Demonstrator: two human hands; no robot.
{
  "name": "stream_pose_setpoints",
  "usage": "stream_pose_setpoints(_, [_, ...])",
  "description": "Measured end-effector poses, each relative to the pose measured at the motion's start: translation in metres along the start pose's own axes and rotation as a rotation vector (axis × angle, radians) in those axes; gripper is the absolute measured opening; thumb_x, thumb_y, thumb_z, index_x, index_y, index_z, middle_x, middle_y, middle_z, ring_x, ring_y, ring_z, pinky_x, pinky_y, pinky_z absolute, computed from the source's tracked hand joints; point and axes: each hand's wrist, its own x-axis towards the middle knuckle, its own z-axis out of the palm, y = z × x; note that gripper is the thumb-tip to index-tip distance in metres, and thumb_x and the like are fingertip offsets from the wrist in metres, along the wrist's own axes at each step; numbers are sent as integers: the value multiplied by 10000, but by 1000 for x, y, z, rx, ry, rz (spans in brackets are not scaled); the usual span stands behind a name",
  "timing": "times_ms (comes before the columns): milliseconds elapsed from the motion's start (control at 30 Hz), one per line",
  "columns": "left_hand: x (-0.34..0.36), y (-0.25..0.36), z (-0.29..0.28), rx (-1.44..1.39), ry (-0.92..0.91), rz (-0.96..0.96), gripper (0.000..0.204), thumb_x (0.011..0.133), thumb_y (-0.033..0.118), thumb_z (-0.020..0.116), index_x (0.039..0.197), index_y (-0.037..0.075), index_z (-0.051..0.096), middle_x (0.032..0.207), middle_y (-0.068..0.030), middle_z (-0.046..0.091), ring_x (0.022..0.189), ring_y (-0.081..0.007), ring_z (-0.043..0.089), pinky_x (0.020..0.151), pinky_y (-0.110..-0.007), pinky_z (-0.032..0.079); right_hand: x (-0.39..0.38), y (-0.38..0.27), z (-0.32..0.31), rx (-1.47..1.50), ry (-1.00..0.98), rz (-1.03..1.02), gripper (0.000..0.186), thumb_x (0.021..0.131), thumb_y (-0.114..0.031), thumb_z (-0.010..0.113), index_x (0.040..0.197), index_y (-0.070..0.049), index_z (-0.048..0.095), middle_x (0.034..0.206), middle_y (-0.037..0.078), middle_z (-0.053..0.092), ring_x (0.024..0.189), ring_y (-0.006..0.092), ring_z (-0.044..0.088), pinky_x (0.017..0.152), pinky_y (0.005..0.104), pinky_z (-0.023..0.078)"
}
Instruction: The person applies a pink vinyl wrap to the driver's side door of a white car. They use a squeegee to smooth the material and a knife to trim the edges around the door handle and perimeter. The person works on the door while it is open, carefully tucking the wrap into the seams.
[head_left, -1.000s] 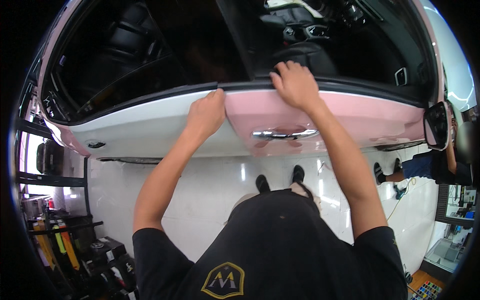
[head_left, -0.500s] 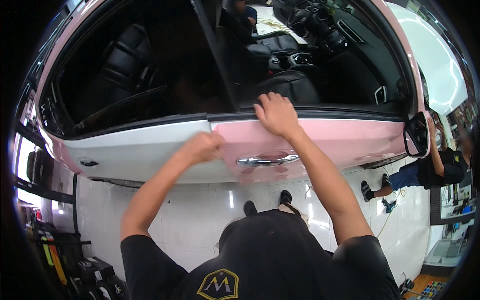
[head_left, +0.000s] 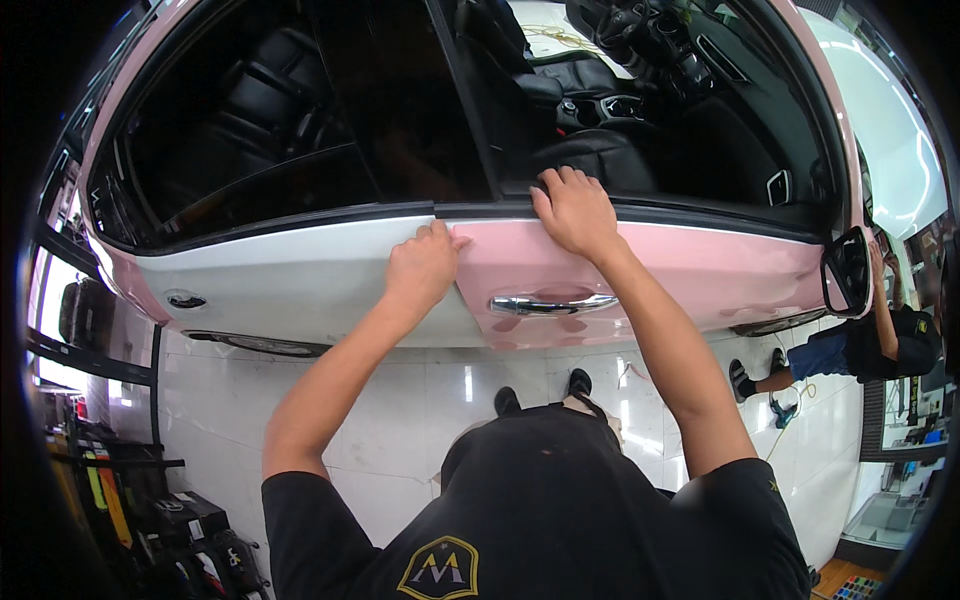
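My left hand is curled at the seam between the white rear door and the pink front door, just below the window trim. Its fingertips are bent against the pink edge; whether they grip anything is hidden. My right hand lies open, fingers apart, over the top edge of the pink door at the window trim, above the chrome handle.
A side mirror juts out at the right. Beside it a co-worker stands with arms raised toward the car. Black cases and a rack stand at lower left. A cord and green tool lie on the floor.
My left hand dropped below the top edge of the door half a second ago and is back up at the seam. My right hand stays on the sill. The whole view has shifted.
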Motion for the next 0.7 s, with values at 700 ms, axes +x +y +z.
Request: stream_pose_setpoints(700, [12,-22,-16,-179,-280,566,190,897,158,650,786,5,656,714,-198,681,694,-391,676,706,-476,543,0,1,10,-14,69,20,310,962,-321,566,1078,-57,679,991,148,676,995,339,661,892,472,512])
